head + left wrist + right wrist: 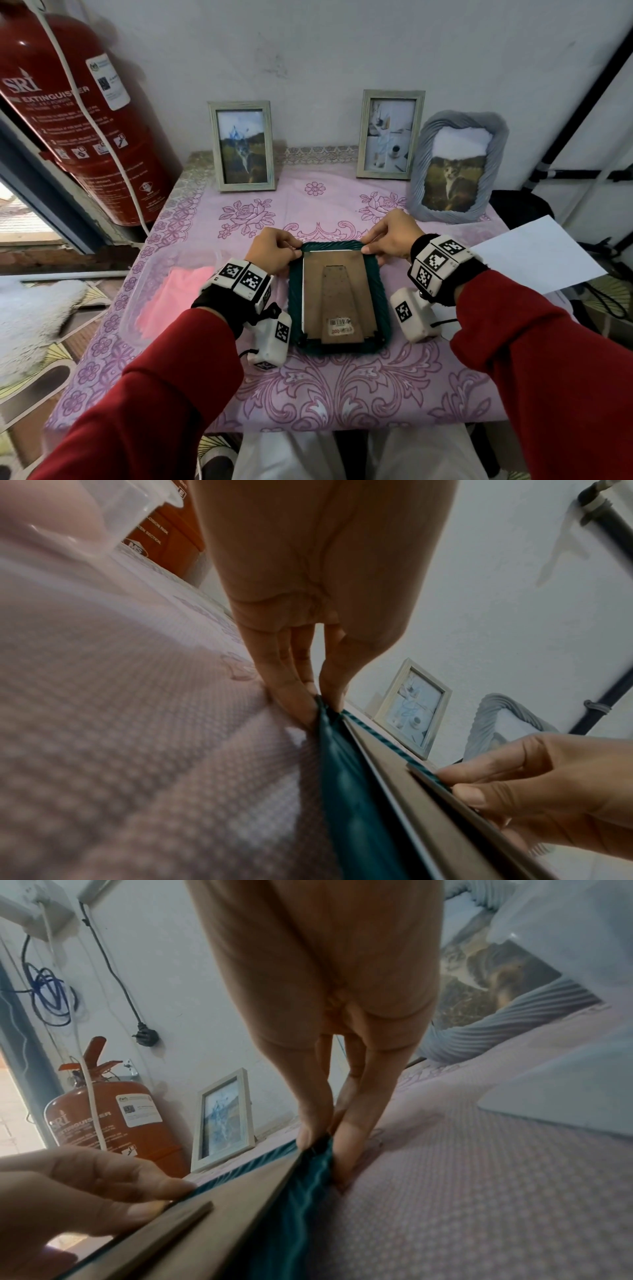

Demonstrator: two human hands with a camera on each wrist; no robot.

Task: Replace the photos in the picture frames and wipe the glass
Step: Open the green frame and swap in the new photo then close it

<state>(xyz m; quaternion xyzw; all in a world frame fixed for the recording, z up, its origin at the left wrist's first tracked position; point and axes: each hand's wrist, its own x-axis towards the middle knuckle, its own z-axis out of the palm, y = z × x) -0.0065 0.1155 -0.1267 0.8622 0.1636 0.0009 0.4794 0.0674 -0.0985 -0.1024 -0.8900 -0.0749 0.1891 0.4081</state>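
Observation:
A teal picture frame [294,308] lies face down on the pink cloth, its brown backboard [337,294] and folded stand facing up. My left hand [274,251] pinches the frame's far left corner; in the left wrist view the fingers [291,693] sit under the teal edge [346,772] with the thumb on top. My right hand [390,236] pinches the far right corner, and the right wrist view shows its fingers [349,1139] against the teal rim [298,1191]. Three frames stand at the back: a pale frame [244,145], a second pale frame [390,133] and a grey ribbed frame [455,168].
A clear plastic box [164,298] with a pink cloth inside sits left of the teal frame. A white paper sheet [537,253] overhangs the table's right edge. A red fire extinguisher [78,109] stands at the back left beside the wall.

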